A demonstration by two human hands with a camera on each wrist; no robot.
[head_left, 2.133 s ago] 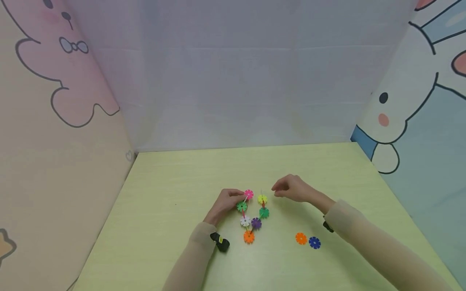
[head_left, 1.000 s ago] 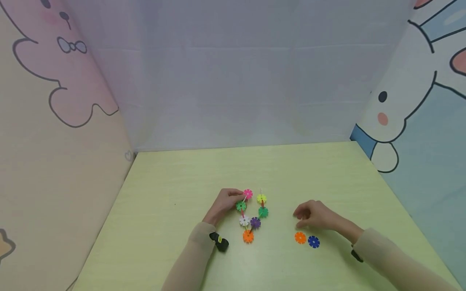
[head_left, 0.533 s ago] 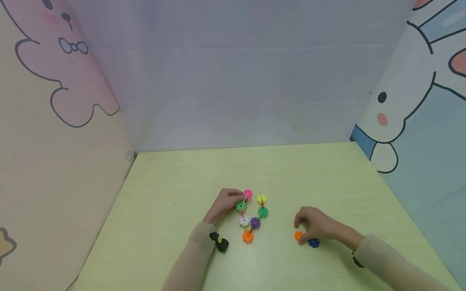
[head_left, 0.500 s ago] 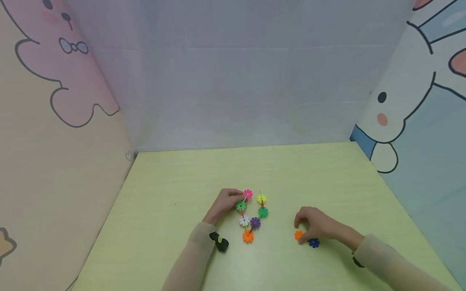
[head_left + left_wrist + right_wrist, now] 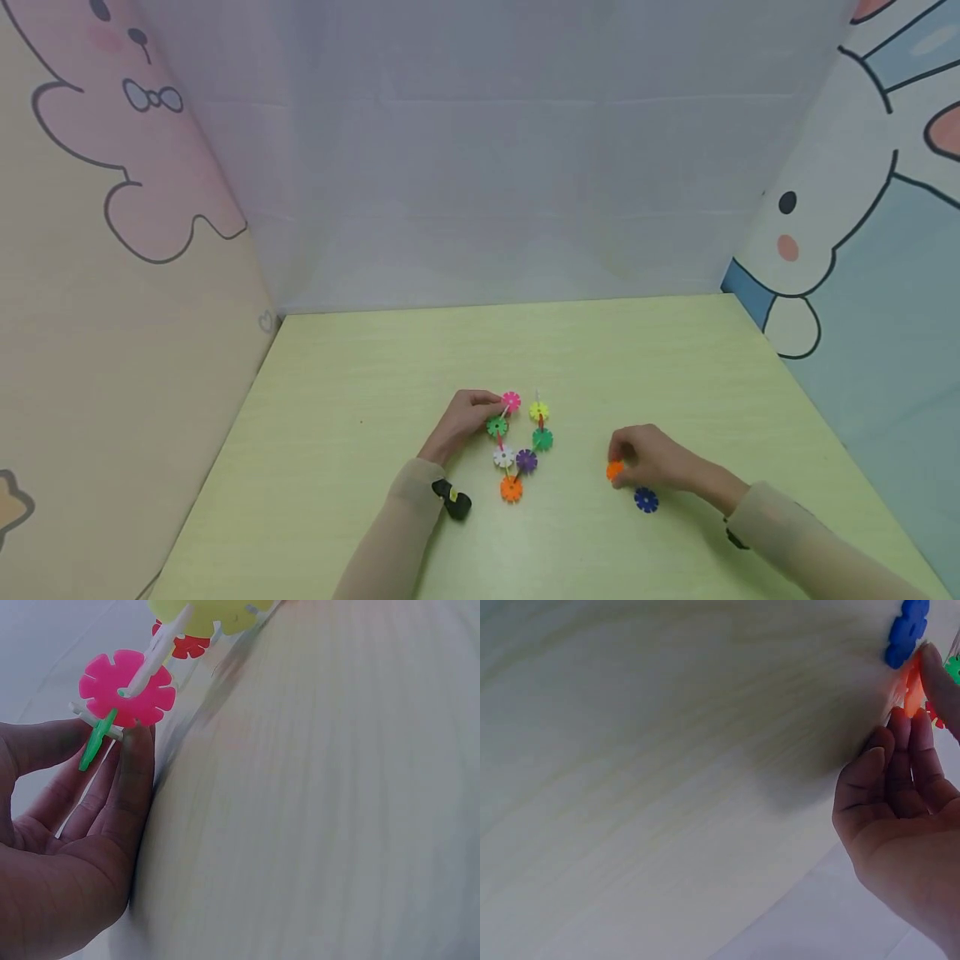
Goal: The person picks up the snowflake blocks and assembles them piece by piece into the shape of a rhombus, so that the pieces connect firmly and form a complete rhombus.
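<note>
A V-shaped chain of interlocking snowflake discs lies on the table, with an orange disc [image 5: 512,489] at its near point. My left hand [image 5: 462,422] pinches its left end, beside the pink disc [image 5: 127,688]; in the left wrist view thumb and fingertips meet at a white disc [image 5: 95,720] seen edge-on, near a green one. A yellow disc [image 5: 538,411] is near the chain's right end. Off to the right, my right hand [image 5: 654,457] pinches a loose orange disc [image 5: 615,472] between thumb and fingers, also seen in the right wrist view. A blue disc [image 5: 647,500] lies just nearer to me.
The pale yellow-green table [image 5: 360,517] carries the discs. Behind it stands a plain light curtain [image 5: 487,183]. Printed panels with cartoon animals flank the left and right sides. Both wrists wear small black cameras, such as the left wrist camera [image 5: 454,502].
My right hand has come from beside the chain's right end to the loose discs and taken hold of the orange one, shifting it slightly away from the blue disc. The left hand stays put.
</note>
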